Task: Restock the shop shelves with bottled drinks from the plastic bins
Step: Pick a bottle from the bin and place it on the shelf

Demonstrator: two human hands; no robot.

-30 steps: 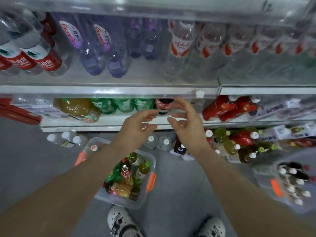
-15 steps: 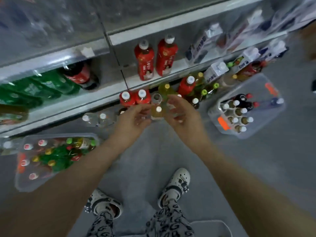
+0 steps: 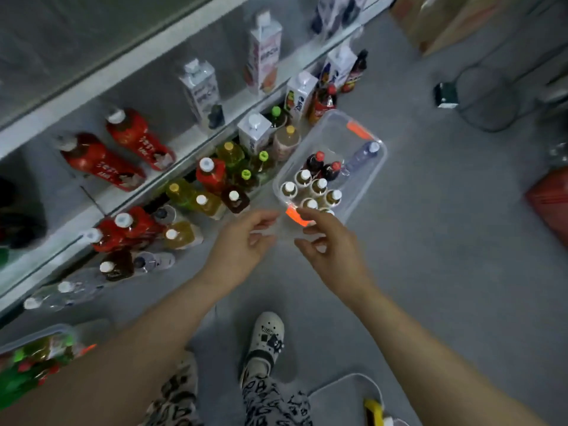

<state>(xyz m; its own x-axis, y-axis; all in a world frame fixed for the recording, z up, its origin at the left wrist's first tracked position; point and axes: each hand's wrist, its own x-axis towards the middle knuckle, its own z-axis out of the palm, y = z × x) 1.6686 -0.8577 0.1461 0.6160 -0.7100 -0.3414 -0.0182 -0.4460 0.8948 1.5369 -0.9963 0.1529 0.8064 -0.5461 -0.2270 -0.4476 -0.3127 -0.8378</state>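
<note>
We hover over bin (image 3: 341, 133); left hand (image 3: 242, 247), right hand (image 3: 333, 245) empty, fingers loose; pick step; next, likely: grip bottle (image 3: 318, 183), lift to shelf (image 3: 89, 207).

Clear bin (image 3: 335, 137) on the floor beside the lowest shelf (image 3: 184, 142): white-capped bottles (image 3: 318, 183) upright at the near end, two red-capped colas (image 3: 319, 157) behind them, one clear bottle (image 3: 362, 154) lying flat.
</note>
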